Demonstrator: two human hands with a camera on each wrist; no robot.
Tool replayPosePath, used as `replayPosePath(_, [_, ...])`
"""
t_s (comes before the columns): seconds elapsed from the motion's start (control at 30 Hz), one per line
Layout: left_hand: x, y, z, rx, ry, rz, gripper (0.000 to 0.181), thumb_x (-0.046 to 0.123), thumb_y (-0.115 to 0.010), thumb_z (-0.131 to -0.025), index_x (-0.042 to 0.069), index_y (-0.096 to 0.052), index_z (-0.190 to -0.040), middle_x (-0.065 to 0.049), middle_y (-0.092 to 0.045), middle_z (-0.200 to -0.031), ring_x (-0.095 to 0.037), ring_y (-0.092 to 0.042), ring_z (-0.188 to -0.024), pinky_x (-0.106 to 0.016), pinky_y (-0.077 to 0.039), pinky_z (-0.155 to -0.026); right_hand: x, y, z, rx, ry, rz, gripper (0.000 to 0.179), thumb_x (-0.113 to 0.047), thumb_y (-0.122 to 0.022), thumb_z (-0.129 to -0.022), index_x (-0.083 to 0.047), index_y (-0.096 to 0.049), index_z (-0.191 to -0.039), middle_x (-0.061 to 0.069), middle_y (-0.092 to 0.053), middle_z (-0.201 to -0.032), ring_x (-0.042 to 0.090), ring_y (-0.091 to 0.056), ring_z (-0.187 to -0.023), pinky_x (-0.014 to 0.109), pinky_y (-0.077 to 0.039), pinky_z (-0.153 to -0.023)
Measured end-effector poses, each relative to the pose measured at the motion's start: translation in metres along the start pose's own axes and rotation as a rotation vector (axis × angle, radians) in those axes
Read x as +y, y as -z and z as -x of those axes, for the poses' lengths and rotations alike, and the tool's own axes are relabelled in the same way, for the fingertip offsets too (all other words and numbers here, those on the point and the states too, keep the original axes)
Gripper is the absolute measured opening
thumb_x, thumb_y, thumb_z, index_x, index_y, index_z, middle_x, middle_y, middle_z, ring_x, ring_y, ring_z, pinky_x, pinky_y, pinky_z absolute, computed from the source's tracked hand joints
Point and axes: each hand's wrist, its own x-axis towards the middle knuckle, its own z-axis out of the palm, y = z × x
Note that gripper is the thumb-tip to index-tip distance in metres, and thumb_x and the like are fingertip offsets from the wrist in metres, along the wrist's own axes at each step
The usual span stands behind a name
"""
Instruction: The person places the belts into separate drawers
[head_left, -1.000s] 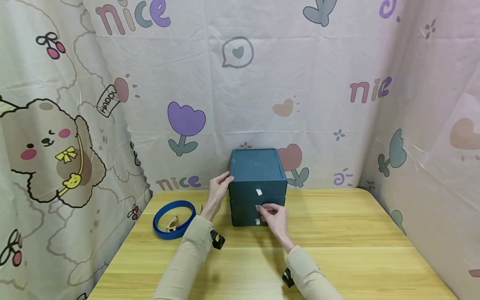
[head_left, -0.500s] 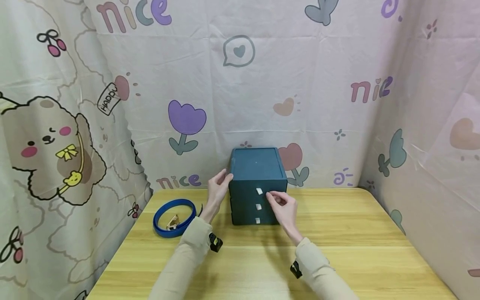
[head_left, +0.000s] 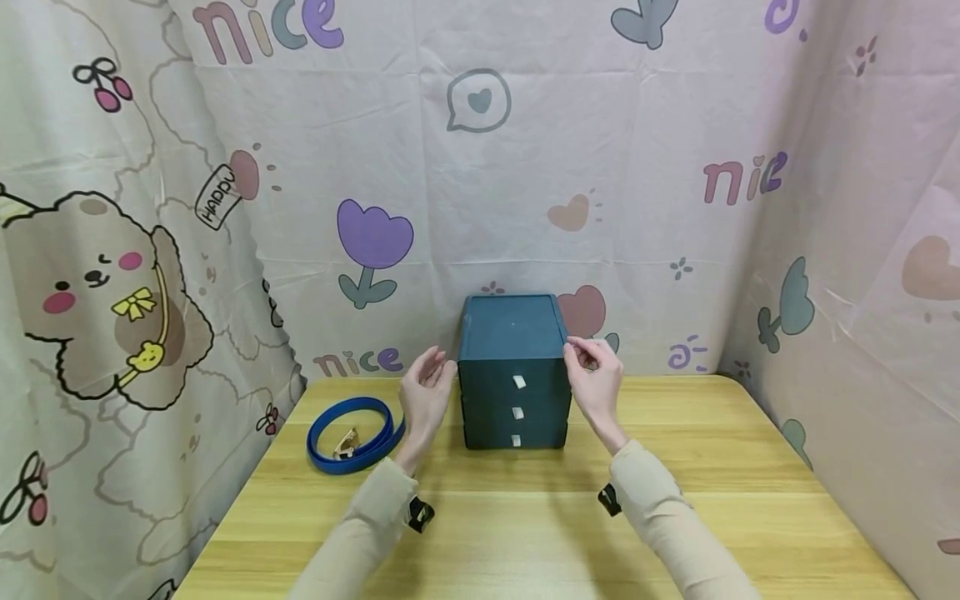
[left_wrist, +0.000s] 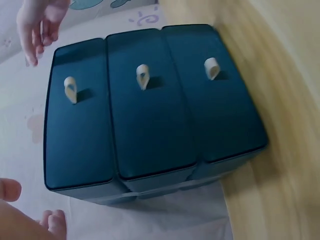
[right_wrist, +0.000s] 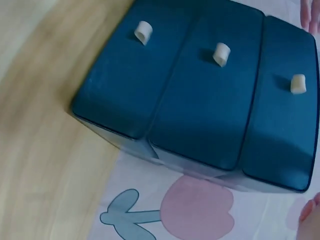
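A dark teal box with three stacked drawers stands at the back of the table, each drawer front flush and bearing a small whitish pull tab. Beside its left side is my left hand, fingers loosely bent and holding nothing; a gap shows between it and the box in the left wrist view. My right hand is at the upper right front corner, its fingertips overlapping that edge in the head view. Nothing is in its relaxed fingers. All three tabs are uncovered in both wrist views.
A coiled blue belt with a gold-coloured buckle lies on the wooden table, left of the box. Patterned cloth hangs close behind the box and along both sides.
My right hand has left the middle drawer's tab and moved up and right to the box's right edge. My left hand has come off the upper left corner, slightly left and down.
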Motion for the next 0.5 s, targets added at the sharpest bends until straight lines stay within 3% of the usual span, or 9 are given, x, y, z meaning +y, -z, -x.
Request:
replayPosePath(0.13, [-0.006,0.001,0.01,0.042,-0.031,0.01,0.039,0.01,-0.072,-0.092,-0.001,-0.064,-0.129,-0.022,-0.07,-0.118,-0.034,-0.068,-0.114,-0.041,-0.051,-0.104,0.002,0.002,-0.009,-0.087,-0.103,0.073,0.022,-0.005,-0.067,-0.092,0.005,-0.075,-0.109,0.022,-0.068,-0.11,0.035,-0.062,-0.101,0.039,-0.052,-0.088])
replayPosePath(0.23, [-0.014,0.001,0.018,0.049,-0.031,0.01,0.037,0.012,-0.074,-0.091,0.001,-0.066,-0.125,-0.02,-0.071,-0.114,-0.032,-0.07,-0.108,-0.041,-0.054,-0.101,0.005,0.002,-0.013,-0.169,-0.178,0.12,0.029,-0.009,-0.064,-0.095,0.005,-0.071,-0.119,0.022,-0.066,-0.127,0.038,-0.061,-0.117,0.05,-0.051,-0.101])
replayPosePath(0.33, [-0.023,-0.001,0.026,0.055,-0.013,0.011,0.037,0.013,-0.077,-0.089,0.0,-0.067,-0.122,-0.019,-0.072,-0.111,-0.027,-0.071,-0.102,-0.035,-0.057,-0.095,0.006,0.003,-0.016,-0.233,-0.242,0.138,0.034,-0.01,-0.062,-0.097,0.005,-0.067,-0.127,0.023,-0.062,-0.137,0.037,-0.061,-0.124,0.048,-0.05,-0.106])
replayPosePath(0.5, [-0.037,-0.008,0.041,0.065,0.043,0.008,0.036,0.014,-0.079,-0.086,-0.001,-0.069,-0.117,-0.02,-0.071,-0.108,-0.023,-0.07,-0.095,-0.019,-0.057,-0.083,0.006,0.003,-0.018,-0.291,-0.308,0.135,0.037,-0.011,-0.06,-0.099,0.003,-0.064,-0.133,0.022,-0.062,-0.138,0.034,-0.063,-0.125,0.041,-0.05,-0.106])
